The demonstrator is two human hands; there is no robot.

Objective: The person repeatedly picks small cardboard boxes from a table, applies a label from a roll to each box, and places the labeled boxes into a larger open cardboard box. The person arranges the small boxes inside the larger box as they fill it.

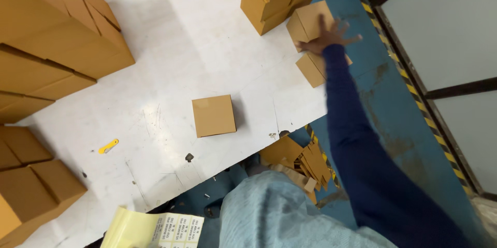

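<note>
Many closed brown boxes (57,41) are stacked at the left, one small box (213,115) sits alone mid-table, and at the right the right hand (327,38) is spread flat on another small box (306,23), perhaps not yet gripped; the left hand is not seen.

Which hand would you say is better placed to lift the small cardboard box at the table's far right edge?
Right. The right hand already rests, fingers spread, on the small box there; the left hand is not in view.
</note>
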